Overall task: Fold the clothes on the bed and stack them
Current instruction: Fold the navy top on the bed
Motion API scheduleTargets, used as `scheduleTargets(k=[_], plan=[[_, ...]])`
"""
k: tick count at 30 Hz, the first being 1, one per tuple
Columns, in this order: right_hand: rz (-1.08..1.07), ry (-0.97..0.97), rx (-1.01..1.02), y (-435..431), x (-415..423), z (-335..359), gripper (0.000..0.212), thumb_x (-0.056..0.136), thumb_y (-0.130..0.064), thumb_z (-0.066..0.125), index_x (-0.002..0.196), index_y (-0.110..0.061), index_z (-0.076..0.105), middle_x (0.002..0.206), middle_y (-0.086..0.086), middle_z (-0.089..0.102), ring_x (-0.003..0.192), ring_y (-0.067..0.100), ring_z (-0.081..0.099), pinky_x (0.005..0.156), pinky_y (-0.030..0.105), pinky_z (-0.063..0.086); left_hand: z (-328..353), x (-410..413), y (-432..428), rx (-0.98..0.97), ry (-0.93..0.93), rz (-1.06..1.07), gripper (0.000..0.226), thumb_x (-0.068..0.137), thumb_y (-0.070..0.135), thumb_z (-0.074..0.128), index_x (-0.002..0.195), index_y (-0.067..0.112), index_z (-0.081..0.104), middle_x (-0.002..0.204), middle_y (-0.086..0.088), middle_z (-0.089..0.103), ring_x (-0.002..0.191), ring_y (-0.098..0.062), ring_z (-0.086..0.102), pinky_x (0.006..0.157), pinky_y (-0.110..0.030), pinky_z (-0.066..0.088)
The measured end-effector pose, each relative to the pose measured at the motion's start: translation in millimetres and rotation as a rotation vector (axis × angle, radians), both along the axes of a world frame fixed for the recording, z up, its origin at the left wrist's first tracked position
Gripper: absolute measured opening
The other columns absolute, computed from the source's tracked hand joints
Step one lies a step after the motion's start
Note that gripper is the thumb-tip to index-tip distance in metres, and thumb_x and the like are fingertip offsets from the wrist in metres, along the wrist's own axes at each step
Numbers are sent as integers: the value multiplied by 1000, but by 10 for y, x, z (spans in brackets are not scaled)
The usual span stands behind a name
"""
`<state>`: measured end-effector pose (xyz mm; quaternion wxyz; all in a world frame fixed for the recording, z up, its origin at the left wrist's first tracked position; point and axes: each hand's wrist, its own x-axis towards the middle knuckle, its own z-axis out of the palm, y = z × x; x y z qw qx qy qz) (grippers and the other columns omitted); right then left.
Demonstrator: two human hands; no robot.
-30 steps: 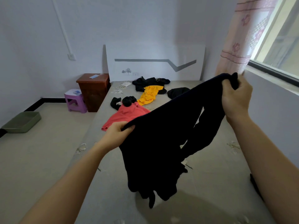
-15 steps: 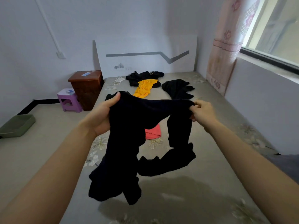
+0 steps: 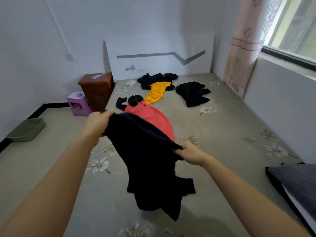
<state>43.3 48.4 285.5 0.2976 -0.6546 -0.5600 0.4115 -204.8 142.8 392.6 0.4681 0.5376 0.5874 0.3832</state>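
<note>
1. The left hand grips one upper corner of the dark garment.
2. The right hand pinches its other corner, lower.
3. The garment hangs between both hands, above the bed.

Only two arms and two hands of the person show. The left arm and the right arm are bare along all their visible length, from the near edge up to the wrists. Each looks broad near the camera and narrows toward the wrist. The left hand and the right hand are bare too. The fingers are mostly hidden, so nails cannot be made out.
</note>
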Motion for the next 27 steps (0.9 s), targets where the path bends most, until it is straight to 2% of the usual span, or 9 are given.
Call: scheduleTargets(k=[3, 6, 9, 12, 15, 17, 20, 24, 27], plan=[[109, -5, 46, 49, 132, 160, 30, 93, -11, 55, 69, 6, 59, 54, -9, 47, 52, 2, 43, 56, 21, 33, -433, -144, 50, 79, 563, -151, 6, 85, 12, 59, 84, 8, 55, 84, -11, 56, 82, -24, 55, 70, -32, 41], [147, 64, 98, 102, 44, 222, 43, 82, -32, 67, 90, 10, 67, 78, 13, 66, 70, 19, 49, 64, 35, 36, -709, 76, -144, 97, 527, -515, 66, 76, 19, 63, 138, 12, 41, 140, -6, 44, 135, -22, 37, 108, -34, 32], [220, 5, 150, 142, -47, 305, 49, 81, -39, 67, 86, 10, 66, 68, 12, 56, 65, 19, 45, 60, 35, 34, -884, 331, -326, 102, 454, -829, 79, 83, 18, 67, 149, 31, 26, 156, 4, 21, 147, -14, 0, 117, -37, 12], [306, -73, 155, 83, -21, 406, 49, 79, -41, 66, 84, 7, 68, 69, 25, 60, 60, 23, 46, 61, 36, 36, -969, 435, -380, 167, 363, -832, 70, 85, 26, 69, 141, 44, 32, 151, 5, 32, 146, -13, 11, 117, -38, 18], [372, -64, 117, -21, 47, 548, 32, 83, -30, 70, 93, 0, 74, 90, 33, 65, 68, 28, 57, 69, 41, 44, -973, 502, -366, 150, 250, -852, 73, 81, 22, 75, 131, 55, 34, 141, 8, 42, 135, -6, 32, 114, -34, 30], [389, -66, 110, -80, 77, 697, 20, 85, -21, 70, 97, -6, 76, 93, 26, 69, 77, 21, 61, 75, 45, 50, -968, 577, -408, 161, 202, -919, 60, 80, 14, 74, 127, 43, 51, 130, 10, 54, 128, -5, 43, 111, -33, 34], [383, -146, 85, -140, 180, 914, 12, 85, -18, 71, 94, -16, 78, 87, 7, 75, 78, 16, 67, 75, 35, 54, -946, 638, -435, 171, 145, -944, 27, 82, 14, 68, 105, 29, 70, 108, 14, 68, 118, -10, 55, 104, -36, 39], [364, -334, -74, -230, 326, 963, 16, 71, -28, 82, 85, -22, 75, 78, -2, 73, 73, 12, 69, 68, 29, 54, -779, 627, -434, 20, -17, -949, 30, 79, 16, 60, 102, -4, 64, 91, -12, 63, 86, -24, 59, 80, -39, 44], [362, -570, -178, -226, 391, 811, 20, 66, -30, 85, 70, -22, 67, 63, -8, 64, 61, 12, 61, 57, 26, 46, -605, 593, -462, 4, -93, -971, 16, 74, 15, 61, 82, 1, 63, 76, -8, 56, 69, -18, 55, 65, -29, 40]])
